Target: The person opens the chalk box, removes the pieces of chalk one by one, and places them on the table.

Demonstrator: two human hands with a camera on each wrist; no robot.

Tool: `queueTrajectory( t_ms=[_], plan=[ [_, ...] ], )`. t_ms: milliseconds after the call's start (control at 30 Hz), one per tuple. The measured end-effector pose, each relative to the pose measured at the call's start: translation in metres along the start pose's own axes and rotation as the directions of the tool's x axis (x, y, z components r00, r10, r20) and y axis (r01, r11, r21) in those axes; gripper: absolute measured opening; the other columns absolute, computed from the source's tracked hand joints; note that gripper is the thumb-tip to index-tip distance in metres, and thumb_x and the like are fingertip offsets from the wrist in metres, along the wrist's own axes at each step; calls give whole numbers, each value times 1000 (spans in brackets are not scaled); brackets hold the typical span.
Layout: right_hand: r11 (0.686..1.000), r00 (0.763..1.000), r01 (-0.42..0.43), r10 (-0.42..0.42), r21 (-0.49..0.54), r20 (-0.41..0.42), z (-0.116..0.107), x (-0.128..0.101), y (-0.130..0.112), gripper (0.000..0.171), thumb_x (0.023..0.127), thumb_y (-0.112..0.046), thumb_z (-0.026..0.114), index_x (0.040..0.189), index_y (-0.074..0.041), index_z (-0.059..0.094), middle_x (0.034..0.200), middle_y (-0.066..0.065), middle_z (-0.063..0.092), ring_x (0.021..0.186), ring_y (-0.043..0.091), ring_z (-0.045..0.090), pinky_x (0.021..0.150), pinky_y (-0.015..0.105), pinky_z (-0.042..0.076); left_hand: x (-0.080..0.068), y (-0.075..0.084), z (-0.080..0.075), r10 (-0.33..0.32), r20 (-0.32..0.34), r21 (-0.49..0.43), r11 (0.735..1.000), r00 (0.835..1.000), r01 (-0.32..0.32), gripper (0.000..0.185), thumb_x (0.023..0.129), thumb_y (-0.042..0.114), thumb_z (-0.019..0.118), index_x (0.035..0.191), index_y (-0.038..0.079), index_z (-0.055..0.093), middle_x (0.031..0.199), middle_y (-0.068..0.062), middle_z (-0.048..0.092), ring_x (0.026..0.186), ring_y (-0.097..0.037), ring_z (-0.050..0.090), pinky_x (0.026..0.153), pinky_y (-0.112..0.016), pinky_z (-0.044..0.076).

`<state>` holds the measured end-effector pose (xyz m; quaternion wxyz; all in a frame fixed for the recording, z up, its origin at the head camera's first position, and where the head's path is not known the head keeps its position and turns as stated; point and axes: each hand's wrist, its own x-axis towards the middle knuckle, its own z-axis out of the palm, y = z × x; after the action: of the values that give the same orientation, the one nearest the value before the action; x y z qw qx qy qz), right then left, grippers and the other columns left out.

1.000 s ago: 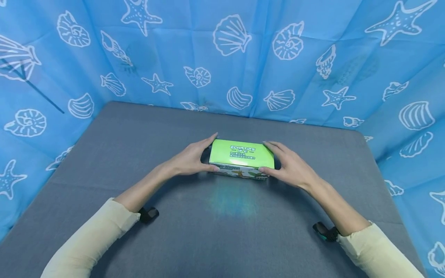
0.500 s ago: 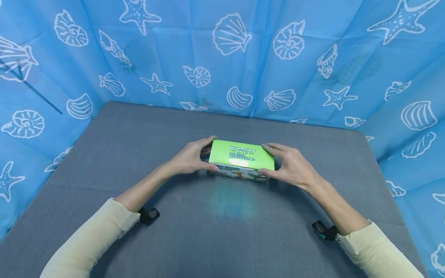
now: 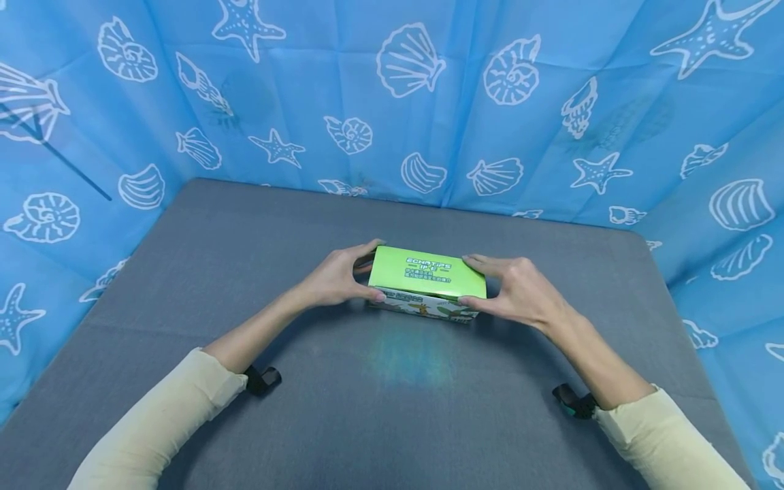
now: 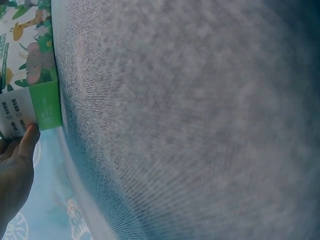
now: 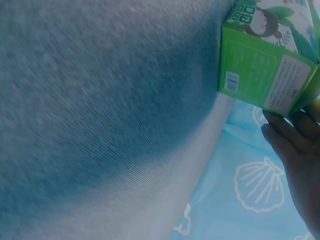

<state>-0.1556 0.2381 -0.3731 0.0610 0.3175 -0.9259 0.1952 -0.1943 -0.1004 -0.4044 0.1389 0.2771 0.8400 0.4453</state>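
The left hand grips the box's 9 o'clock end, thumb on the near edge, fingers curled over the far edge. The box sits mid-table. At its 3 o'clock end, the right hand pinches it likewise.

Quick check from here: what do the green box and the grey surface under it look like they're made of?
The green box looks like thin printed cardboard with a slight sheen: crisp folded edges, printed text and cartoon animals on its sides, a flap seam at the end in the right wrist view. The grey surface looks like matte woven fabric, perhaps over padding; the left wrist view shows a fine weave. Both hands hold the box's ends.
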Motion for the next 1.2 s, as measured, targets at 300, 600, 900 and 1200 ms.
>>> queueTrajectory(
  t_ms=[300,600,900,1200],
  plan=[
    [996,998,-43,39,80,52,-8,2,6,67,83,-46,78,133,-4,64,126,17,66,44,-1,23,47,24,29,0,-5,1,-4,7,-78,997,1000,5,104,75,17,88,157,4,25,159,-17,31,137,-29,45,103,-25,46],
    [987,992,-95,83,128,99,-13,6,8,63,85,-45,76,134,-8,63,116,17,70,46,-2,12,46,23,26,0,-10,-1,-16,25,-190,982,1000,21,104,75,17,89,158,19,27,162,-10,26,139,-27,43,106,-28,43],
    [976,978,-152,125,156,169,-20,11,10,62,86,-45,75,134,-8,63,106,11,73,46,1,14,47,24,27,0,-11,-1,-26,24,-196,980,999,31,104,75,18,89,158,19,26,161,-11,27,137,-27,44,104,-28,45],
    [959,968,-202,165,196,188,-23,8,11,57,90,-44,71,135,-10,63,59,-5,46,45,2,14,43,23,25,-2,-10,0,-28,21,-223,974,999,32,104,75,15,89,158,18,26,160,-11,29,140,-27,41,104,-29,45]
  ],
)
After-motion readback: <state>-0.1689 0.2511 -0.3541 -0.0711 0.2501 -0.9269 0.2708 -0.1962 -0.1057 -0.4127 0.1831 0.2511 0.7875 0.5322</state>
